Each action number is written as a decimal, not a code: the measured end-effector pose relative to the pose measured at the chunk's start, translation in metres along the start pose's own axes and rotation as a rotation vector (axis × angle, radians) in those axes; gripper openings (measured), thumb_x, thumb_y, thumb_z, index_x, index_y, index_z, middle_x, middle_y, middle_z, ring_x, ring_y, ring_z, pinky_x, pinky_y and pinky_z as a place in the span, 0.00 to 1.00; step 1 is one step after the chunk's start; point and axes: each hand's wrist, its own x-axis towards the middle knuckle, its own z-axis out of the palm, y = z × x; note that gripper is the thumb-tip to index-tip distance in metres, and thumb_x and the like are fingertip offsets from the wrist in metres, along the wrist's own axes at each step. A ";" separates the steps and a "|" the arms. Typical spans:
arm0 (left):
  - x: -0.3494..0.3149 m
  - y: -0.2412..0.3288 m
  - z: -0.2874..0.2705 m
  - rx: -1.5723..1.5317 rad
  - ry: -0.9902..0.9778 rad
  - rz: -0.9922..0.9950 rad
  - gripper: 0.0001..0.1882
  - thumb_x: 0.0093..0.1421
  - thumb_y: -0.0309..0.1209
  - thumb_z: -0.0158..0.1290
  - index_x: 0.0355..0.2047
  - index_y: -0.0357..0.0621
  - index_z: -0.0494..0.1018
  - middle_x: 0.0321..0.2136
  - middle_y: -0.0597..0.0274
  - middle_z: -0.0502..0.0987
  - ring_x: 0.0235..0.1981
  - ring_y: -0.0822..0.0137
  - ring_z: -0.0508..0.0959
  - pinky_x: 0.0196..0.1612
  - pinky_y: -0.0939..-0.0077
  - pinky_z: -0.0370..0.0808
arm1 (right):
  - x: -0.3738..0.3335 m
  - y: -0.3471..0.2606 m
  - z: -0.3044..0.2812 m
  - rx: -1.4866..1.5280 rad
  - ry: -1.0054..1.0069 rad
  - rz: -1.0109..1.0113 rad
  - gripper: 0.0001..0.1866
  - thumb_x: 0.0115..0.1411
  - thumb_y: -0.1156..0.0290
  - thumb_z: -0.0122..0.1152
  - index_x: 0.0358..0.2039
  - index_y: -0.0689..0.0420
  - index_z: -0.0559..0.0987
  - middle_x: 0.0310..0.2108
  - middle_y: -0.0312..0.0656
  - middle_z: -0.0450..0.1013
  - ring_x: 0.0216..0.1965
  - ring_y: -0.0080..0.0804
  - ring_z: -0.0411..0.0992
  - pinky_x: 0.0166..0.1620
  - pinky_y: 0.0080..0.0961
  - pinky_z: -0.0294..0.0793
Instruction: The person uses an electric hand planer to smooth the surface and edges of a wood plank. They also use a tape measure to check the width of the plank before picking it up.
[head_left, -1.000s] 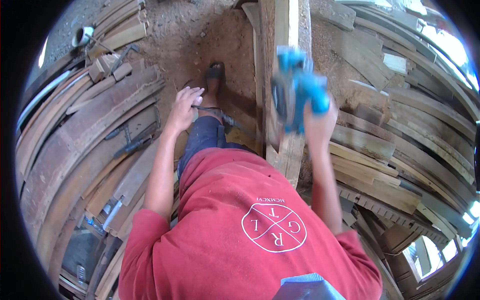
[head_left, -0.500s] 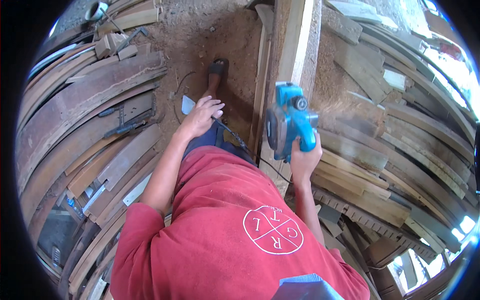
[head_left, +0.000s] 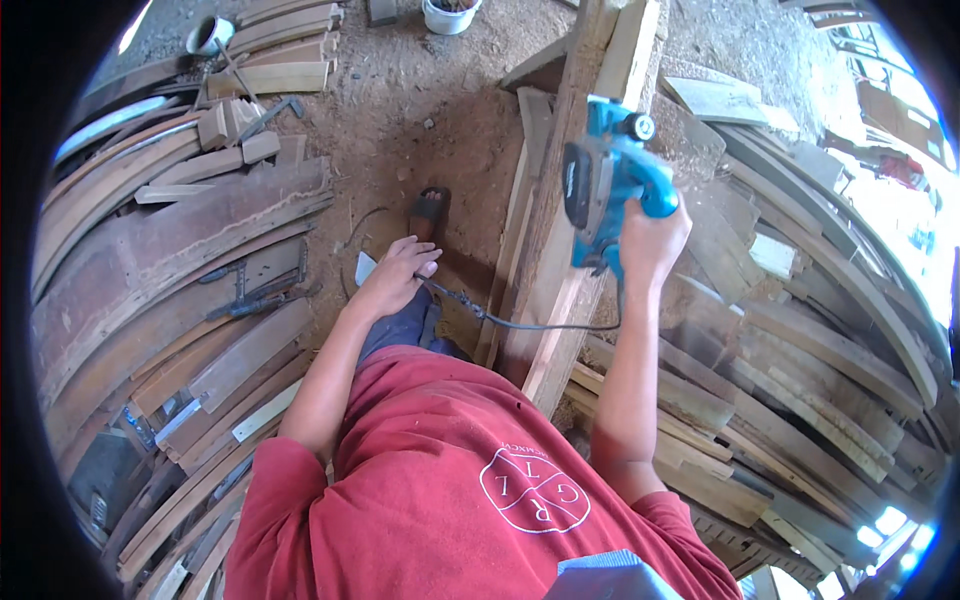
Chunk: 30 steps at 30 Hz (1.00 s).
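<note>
My right hand (head_left: pixel 654 238) is wrapped round the rear handle of a blue electric planer (head_left: pixel 603 180). The planer rests on a long pale wooden piece (head_left: pixel 630 55) that lies along a thick wooden beam (head_left: pixel 578 95). From the back of the planer a dark power cord (head_left: pixel 520 325) sags leftward to my left hand (head_left: pixel 398 277). That hand lies over my bent leg, its fingers curled over the cord. Just beyond its knuckles shows the tip of a flat whitish piece (head_left: pixel 365 267), mostly hidden.
Stacked boards (head_left: pixel 180 235) fill the left side, with a dark clamp (head_left: pixel 262 293) on them. More planks (head_left: pixel 800 340) are piled at the right. A white bucket (head_left: pixel 450 14) stands at the far end, and a pale container (head_left: pixel 209 36) lies at the far left.
My right hand has pushed the planer forward along the wood, away from me. The cord now stretches longer between the hands. The spray of shavings at the right has faded.
</note>
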 end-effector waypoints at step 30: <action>-0.015 -0.033 -0.031 0.127 0.072 0.055 0.20 0.73 0.35 0.52 0.62 0.44 0.76 0.64 0.52 0.74 0.70 0.43 0.64 0.74 0.53 0.60 | -0.006 0.045 -0.008 -0.028 0.030 -0.116 0.11 0.53 0.74 0.63 0.36 0.67 0.81 0.23 0.52 0.79 0.25 0.41 0.80 0.34 0.40 0.78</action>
